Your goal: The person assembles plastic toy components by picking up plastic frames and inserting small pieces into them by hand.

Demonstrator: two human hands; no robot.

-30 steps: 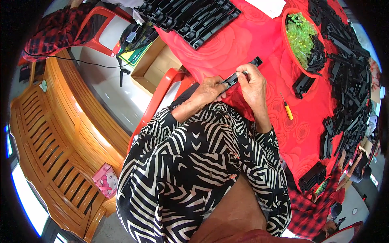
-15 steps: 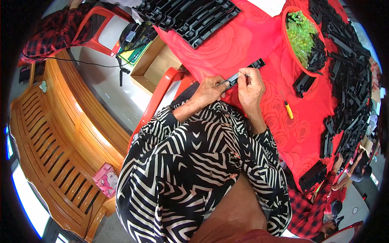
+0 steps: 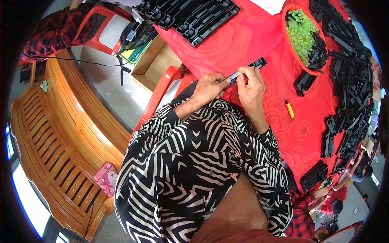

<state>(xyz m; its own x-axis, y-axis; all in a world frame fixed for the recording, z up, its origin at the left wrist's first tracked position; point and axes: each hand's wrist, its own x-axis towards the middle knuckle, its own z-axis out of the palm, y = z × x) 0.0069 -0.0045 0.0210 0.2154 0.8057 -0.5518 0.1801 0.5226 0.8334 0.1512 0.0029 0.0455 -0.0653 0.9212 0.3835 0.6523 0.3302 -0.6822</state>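
Head view, looking down over a black-and-white zigzag-patterned shirt at two bare hands working at the near edge of a counter (image 3: 259, 36) draped in a red rose-print cloth.

Around the hands: at 12 o'clock, a stack of long black plastic trays (image 3: 190, 16) lies across the cloth. At 1 o'clock a red bowl (image 3: 288, 48) holds bright green plastic pieces with some black parts. At 3 o'clock a heap of black plastic strips (image 3: 348, 81) runs down the counter's far side. A small screwdriver with a yellow handle (image 3: 288, 109) lies on the cloth just right of the right hand. A red plastic chair (image 3: 158, 101) and a cardboard box (image 3: 156, 65) sit at 10 o'clock, a wooden slatted bench (image 3: 52, 137) at 8 o'clock. Nothing covers the hands.

A narrow black plastic strip (image 3: 256, 65) is held just above the cloth at the counter's near edge. Its long axis runs from 8 o'clock to 2 o'clock, the free end pointing toward the bowl. The left hand (image 3: 208, 86) pinches the lower end between thumb and fingers. The right hand (image 3: 250, 87) grips the strip's middle, fingers curled over the top.
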